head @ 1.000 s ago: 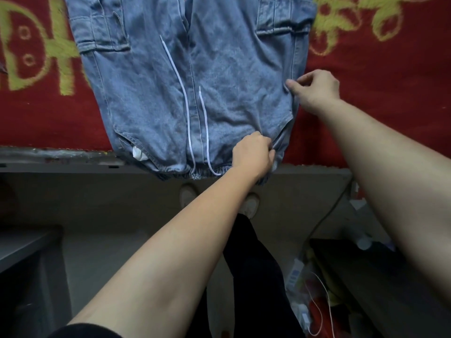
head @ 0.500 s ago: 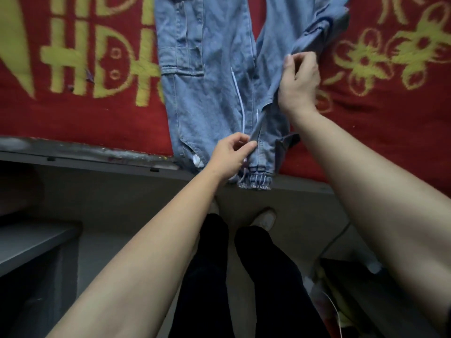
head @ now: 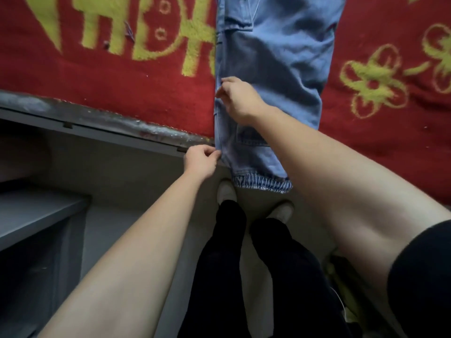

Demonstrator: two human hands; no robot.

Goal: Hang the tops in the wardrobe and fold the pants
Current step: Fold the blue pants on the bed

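Light-blue denim pants [head: 280,69], folded leg on leg into a long narrow strip, lie on a fuzzy red blanket [head: 122,81] with yellow woven motifs. The ribbed elastic cuff [head: 262,185] hangs over the grey metal bed edge [head: 97,118]. Left hand [head: 201,161] fingers are pinched together on the left seam near the cuff. Right hand [head: 238,100] fingers are clamped on the same seam higher up.

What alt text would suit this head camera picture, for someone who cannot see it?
Two bare hands pinch the left edge of blue jeans laid on a red blanket with yellow patterns: the left hand near the elastic hem, the right hand farther up.
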